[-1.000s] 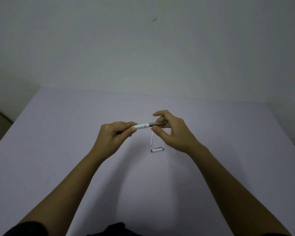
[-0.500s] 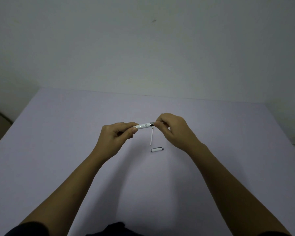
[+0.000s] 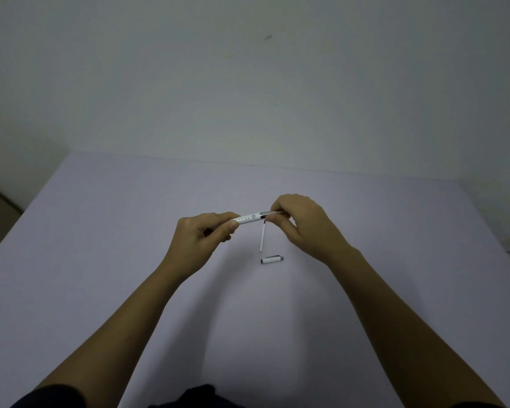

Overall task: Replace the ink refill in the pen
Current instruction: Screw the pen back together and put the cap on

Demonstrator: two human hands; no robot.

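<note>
Above the middle of the table, my left hand (image 3: 202, 238) grips the white pen barrel (image 3: 248, 219), which lies roughly level and points right. My right hand (image 3: 302, 223) pinches the dark metal front section (image 3: 273, 213) at the barrel's right end; whether it is joined to the barrel I cannot tell. A thin white ink refill (image 3: 263, 236) lies on the table just below the pen, pointing toward me. The white pen cap (image 3: 272, 259) lies on the table a little nearer to me.
The pale lilac table (image 3: 100, 260) reaches to a plain wall at the back. Its left edge drops off at the far left, its right edge at the far right. A dark piece of clothing (image 3: 195, 397) shows at the bottom.
My right hand closed over the pen's front end, then drew slightly right, baring the metal section again. The left hand, the refill and the cap stayed put.
</note>
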